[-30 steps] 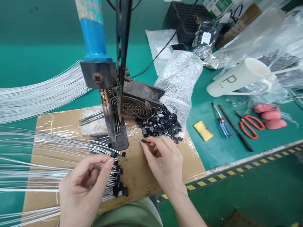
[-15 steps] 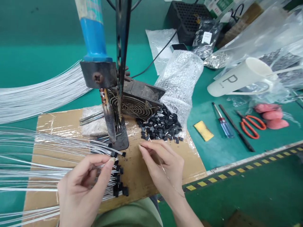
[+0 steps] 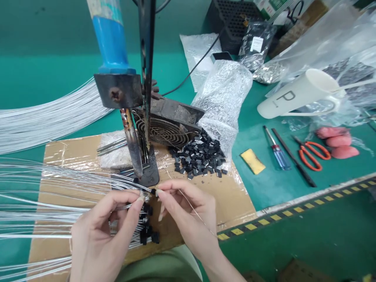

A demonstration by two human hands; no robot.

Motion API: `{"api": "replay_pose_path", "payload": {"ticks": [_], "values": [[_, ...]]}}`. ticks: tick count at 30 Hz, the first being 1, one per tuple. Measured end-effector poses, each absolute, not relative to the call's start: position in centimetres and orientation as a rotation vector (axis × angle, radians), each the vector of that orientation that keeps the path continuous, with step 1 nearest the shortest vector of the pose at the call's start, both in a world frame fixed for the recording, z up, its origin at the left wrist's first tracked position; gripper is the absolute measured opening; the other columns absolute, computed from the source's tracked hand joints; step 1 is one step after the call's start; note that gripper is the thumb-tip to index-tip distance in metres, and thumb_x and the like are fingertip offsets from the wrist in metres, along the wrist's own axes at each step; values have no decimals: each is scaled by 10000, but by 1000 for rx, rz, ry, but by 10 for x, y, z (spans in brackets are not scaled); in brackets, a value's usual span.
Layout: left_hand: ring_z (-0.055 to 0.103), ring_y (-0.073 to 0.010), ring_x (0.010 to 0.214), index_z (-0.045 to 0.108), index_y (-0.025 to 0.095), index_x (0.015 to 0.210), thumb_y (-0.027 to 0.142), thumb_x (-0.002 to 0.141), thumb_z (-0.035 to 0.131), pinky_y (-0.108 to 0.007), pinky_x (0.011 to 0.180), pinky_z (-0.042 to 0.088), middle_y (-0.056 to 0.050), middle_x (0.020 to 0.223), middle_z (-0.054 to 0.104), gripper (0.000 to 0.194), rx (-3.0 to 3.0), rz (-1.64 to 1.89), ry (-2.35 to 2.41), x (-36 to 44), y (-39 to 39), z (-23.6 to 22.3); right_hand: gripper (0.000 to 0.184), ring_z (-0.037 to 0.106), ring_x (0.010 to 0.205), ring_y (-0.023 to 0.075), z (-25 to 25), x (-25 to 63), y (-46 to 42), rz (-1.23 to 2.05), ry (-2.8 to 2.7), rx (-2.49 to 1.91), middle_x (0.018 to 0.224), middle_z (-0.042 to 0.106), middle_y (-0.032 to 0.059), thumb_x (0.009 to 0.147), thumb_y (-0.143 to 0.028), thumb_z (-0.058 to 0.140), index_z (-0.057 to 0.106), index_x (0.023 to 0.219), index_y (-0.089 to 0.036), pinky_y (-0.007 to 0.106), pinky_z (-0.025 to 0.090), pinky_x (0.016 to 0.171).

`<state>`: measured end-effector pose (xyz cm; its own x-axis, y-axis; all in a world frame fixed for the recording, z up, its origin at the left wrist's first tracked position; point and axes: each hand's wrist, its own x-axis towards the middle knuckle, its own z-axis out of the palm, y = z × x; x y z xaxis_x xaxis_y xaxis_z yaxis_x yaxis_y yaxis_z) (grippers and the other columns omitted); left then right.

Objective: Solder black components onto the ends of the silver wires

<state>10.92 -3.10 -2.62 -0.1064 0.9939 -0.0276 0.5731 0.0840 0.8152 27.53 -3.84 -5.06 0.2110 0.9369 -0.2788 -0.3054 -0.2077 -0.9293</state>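
Observation:
My left hand [image 3: 101, 231] pinches a white wire between thumb and forefinger; its end is partly hidden by the fingertips. My right hand [image 3: 188, 215] is closed, with a thin strand of solder wire [image 3: 189, 202] running through its fingers. Its thumb and forefinger tips are at a small black connector [image 3: 153, 191], close beside my left fingertips; whether they grip it I cannot tell. Just above both hands hangs the tip of a blue-handled soldering iron [image 3: 135, 160], clamped in a stand. More black connectors [image 3: 149, 235] on white wires [image 3: 58, 215] lie below and left.
A heap of loose black connectors [image 3: 202, 154] lies beside a fan [image 3: 167, 129] on the cardboard [image 3: 70, 152]. To the right are a yellow sponge [image 3: 252, 161], a screwdriver [image 3: 278, 152], orange-handled scissors [image 3: 314, 154] and a tilted white mug [image 3: 296, 96]. Bubble wrap [image 3: 223, 102] stands behind.
My right hand has moved left from beside the connector heap, bringing its fingertips to my left fingertips. The solder wire moved with it. My left hand stays nearly in place.

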Motion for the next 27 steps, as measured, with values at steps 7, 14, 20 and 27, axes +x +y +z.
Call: {"api": "replay_pose_path", "payload": {"ticks": [7, 14, 20, 27], "values": [[778, -131, 611, 803, 253, 733, 267, 806, 800, -114, 595, 604, -1, 747, 833, 75, 1330, 909, 1549, 115, -20, -17, 116, 660, 518, 110, -49, 270, -39, 1453, -614, -1235, 706, 777, 5, 872, -336, 903, 869, 875, -225, 201, 587, 511], [801, -153, 627, 806, 242, 670, 240, 757, 821, -109, 605, 612, -29, 746, 833, 89, 1291, 938, 1526, 115, -17, -15, 181, 612, 466, 111, -48, 267, -39, 1504, -573, -1246, 611, 706, -15, 857, -394, 904, 865, 855, -218, 213, 586, 480], [799, -144, 619, 813, 241, 684, 230, 747, 831, -96, 613, 604, -31, 779, 844, 67, 1266, 932, 1526, 113, -18, -16, 198, 608, 469, 114, -48, 268, -39, 1524, -577, -1231, 617, 708, -8, 863, -409, 898, 867, 854, -214, 219, 605, 486], [785, -127, 608, 794, 238, 661, 219, 765, 817, -78, 590, 584, -22, 754, 831, 109, 1271, 932, 1484, 116, -13, -13, 192, 593, 471, 100, -52, 266, -38, 1551, -528, -1196, 607, 696, -19, 861, -399, 909, 860, 853, -213, 200, 577, 489]]}}
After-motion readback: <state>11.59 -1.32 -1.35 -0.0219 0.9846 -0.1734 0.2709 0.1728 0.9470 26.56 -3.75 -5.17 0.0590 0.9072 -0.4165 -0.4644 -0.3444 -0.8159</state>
